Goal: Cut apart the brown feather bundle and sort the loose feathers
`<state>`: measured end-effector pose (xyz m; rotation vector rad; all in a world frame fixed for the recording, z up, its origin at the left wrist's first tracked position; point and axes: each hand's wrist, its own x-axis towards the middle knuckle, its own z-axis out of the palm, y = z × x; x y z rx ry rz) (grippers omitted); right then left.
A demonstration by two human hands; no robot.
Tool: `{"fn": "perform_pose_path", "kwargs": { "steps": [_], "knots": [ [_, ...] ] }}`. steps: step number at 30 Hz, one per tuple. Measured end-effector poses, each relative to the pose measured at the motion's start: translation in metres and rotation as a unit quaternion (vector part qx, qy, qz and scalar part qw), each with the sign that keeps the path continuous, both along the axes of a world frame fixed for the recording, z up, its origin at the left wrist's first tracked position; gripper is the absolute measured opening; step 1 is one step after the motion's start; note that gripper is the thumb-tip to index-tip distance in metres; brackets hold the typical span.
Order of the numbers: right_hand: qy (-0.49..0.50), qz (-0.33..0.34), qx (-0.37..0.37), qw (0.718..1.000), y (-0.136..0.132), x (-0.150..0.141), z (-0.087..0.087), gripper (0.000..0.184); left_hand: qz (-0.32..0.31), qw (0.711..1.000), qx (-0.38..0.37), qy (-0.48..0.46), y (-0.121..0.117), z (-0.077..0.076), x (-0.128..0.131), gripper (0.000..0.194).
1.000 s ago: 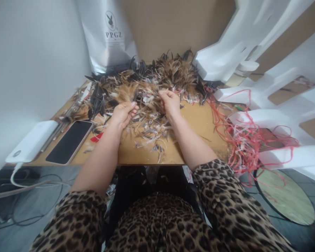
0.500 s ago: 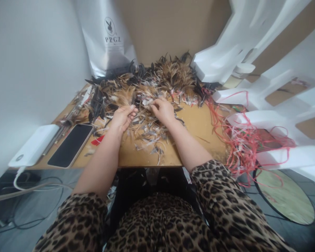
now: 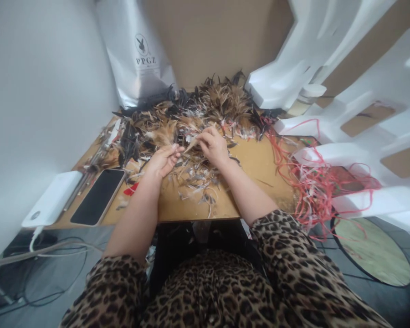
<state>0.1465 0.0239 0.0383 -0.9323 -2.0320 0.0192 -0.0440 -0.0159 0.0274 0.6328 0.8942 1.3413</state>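
A heap of brown, black and white feathers covers the back half of a small wooden table. My left hand rests at the heap's near edge with its fingers curled shut on a small bunch of feathers. My right hand sits just to the right of it, fingers pinched on a single pale feather that points toward my left hand. Loose feather scraps lie on the table under and in front of both hands.
A black phone and a white power bank with a cable lie at the table's left. A silver PPGZ bag stands behind the heap. Red strings tangle on the right beside white foam pieces. A round mirror lies on the floor.
My right hand has drawn back from the heap toward my left hand, now pinching a feather. My left hand stayed nearly in place. The view has shifted slightly.
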Motion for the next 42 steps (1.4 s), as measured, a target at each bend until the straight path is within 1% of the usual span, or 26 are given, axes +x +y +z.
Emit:
{"fn": "perform_pose_path", "kwargs": {
  "steps": [4, 6, 9, 15, 20, 22, 24, 28, 30, 32, 33, 35, 38, 39, 40, 41, 42],
  "knots": [
    [0.008, 0.006, 0.034, 0.999, 0.0, 0.0, -0.001, 0.023, -0.094, 0.995, -0.02, -0.01, -0.003, -0.001, 0.0, 0.005],
    [0.001, 0.004, 0.04, 0.999, 0.0, -0.001, -0.003, 0.023, -0.126, 0.992, -0.026, -0.004, -0.005, 0.0, 0.002, 0.003],
    [-0.013, -0.004, 0.032, 0.999, -0.001, -0.003, -0.004, 0.025, -0.134, 0.991, -0.025, 0.002, -0.007, 0.0, 0.005, 0.002],
    [-0.026, -0.02, -0.001, 0.999, -0.007, -0.006, -0.001, 0.029, -0.156, 0.987, -0.034, 0.004, -0.009, -0.001, 0.008, 0.005],
    [-0.008, -0.027, -0.016, 0.999, -0.008, -0.007, -0.003, 0.028, -0.158, 0.987, -0.037, 0.007, -0.008, -0.004, 0.007, 0.005],
    [0.01, -0.029, -0.026, 0.999, -0.008, -0.008, -0.004, 0.027, -0.149, 0.988, -0.036, 0.005, -0.007, -0.004, 0.007, 0.004],
    [0.045, -0.032, -0.036, 0.998, -0.009, -0.009, -0.004, 0.026, -0.123, 0.992, -0.026, 0.009, -0.006, -0.004, 0.008, 0.005],
    [0.156, -0.031, -0.056, 0.986, -0.011, -0.011, -0.002, 0.024, -0.03, 0.998, 0.031, 0.035, -0.002, -0.004, 0.009, 0.012],
    [0.216, -0.009, -0.108, 0.97, -0.013, -0.014, -0.001, 0.024, 0.009, 0.997, 0.059, 0.056, -0.001, -0.004, 0.009, 0.017],
    [0.265, 0.035, -0.199, 0.943, -0.015, -0.019, -0.002, 0.028, 0.027, 0.993, 0.079, 0.085, -0.001, -0.005, 0.01, 0.02],
    [0.283, 0.061, -0.249, 0.924, -0.016, -0.022, -0.003, 0.031, 0.028, 0.991, 0.088, 0.1, -0.001, -0.005, 0.01, 0.021],
    [0.321, 0.106, -0.342, 0.877, -0.018, -0.029, -0.007, 0.035, 0.021, 0.987, 0.102, 0.121, -0.002, -0.006, 0.012, 0.022],
    [0.378, 0.159, -0.452, 0.792, -0.02, -0.035, -0.01, 0.039, 0.005, 0.984, 0.109, 0.14, -0.003, -0.006, 0.014, 0.023],
    [0.392, 0.175, -0.476, 0.767, -0.02, -0.036, -0.011, 0.04, 0.001, 0.983, 0.108, 0.147, -0.004, -0.005, 0.015, 0.023],
    [0.403, 0.188, -0.491, 0.749, -0.02, -0.036, -0.011, 0.04, -0.002, 0.983, 0.106, 0.153, -0.004, -0.005, 0.015, 0.023],
    [0.413, 0.195, -0.496, 0.739, -0.02, -0.036, -0.012, 0.041, -0.005, 0.982, 0.104, 0.16, -0.004, -0.005, 0.016, 0.023],
    [0.42, 0.195, -0.494, 0.736, -0.02, -0.036, -0.012, 0.041, -0.007, 0.981, 0.102, 0.165, -0.005, -0.005, 0.016, 0.024]
  ]
}}
